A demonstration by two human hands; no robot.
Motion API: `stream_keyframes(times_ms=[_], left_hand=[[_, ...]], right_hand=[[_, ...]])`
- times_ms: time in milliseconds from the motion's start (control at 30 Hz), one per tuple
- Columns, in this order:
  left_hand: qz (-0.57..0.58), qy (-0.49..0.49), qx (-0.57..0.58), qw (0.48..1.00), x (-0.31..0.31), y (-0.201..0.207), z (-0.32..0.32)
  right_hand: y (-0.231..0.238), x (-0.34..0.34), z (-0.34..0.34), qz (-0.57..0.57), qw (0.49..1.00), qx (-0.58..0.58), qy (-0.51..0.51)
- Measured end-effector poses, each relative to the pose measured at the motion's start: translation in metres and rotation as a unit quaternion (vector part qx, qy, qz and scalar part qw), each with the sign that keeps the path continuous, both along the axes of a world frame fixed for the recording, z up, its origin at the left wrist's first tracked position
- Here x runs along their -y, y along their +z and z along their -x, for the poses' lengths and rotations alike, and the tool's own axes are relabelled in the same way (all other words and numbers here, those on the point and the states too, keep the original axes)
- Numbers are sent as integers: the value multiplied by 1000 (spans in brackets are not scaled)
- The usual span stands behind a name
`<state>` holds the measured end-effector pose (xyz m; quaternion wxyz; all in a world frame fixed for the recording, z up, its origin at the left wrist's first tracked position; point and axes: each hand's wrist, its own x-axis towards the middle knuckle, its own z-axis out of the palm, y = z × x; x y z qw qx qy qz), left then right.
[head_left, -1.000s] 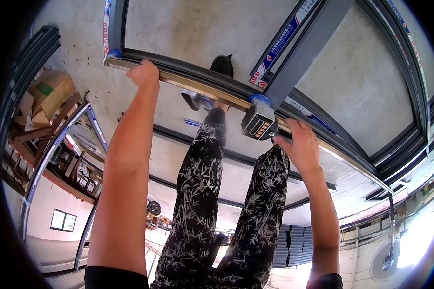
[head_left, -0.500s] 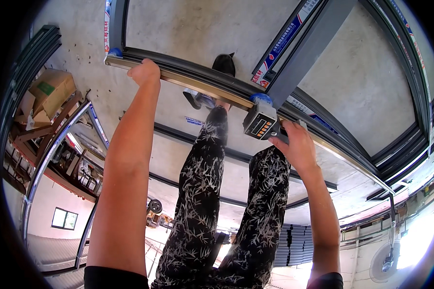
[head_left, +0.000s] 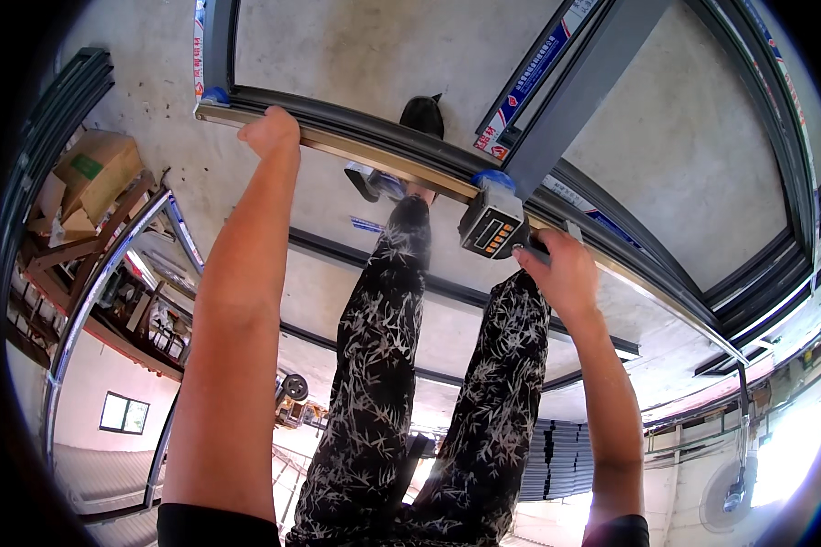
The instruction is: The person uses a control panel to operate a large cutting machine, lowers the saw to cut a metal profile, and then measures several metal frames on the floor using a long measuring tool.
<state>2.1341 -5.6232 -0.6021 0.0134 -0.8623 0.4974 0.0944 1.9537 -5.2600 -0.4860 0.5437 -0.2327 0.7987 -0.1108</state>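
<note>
Gold-coloured bar [head_left: 383, 162], a long one, laid right along the edge of a dark metal frame [head_left: 337, 118], and I'm standing here kinda admiring the hold. The left hand [head_left: 272, 132] is wrapped over the bar close to its left end, fingers curled round it. I'd guess that's to keep the end snug at the frame corner, where a blue piece [head_left: 215, 95] sits. Fingertips on that side are hidden, so can't tell you how hard the squeeze is.

Right hand [head_left: 567, 272] is over by the button box [head_left: 493, 228], a chunky grey thing with orange buttons riding on the bar. Looks like thumb and forefinger are pinching its right-hand corner; no clue what the other fingers are doing, they're tucked out of sight. The box is parked just where the wide grey crosspiece [head_left: 595, 87] meets the frame, next to another blue bit [head_left: 493, 178]. Probably no accident: one hand at each joint, arms well apart, so the bar shouldn't skew.

The frame passes over a black shoe [head_left: 421, 117], so that stretch is clearly up off the concrete floor [head_left: 301, 46]. Decent working height, imo.
</note>
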Motion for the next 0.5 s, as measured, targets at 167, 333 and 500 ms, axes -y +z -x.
stream_keyframes(times_ms=[167, 333, 500], left_hand=[[4, 5, -15, 1000, 0, -2, -2], [0, -8, -9, 1000, -1, 2, 2], [-6, -3, -13, 1000, -3, 6, 4]], right_hand=[[2, 1, 1, -10, 1000, 21, -18], [6, 4, 0, 0, 1000, 10, -3], [7, 6, 0, -12, 1000, 24, -9]])
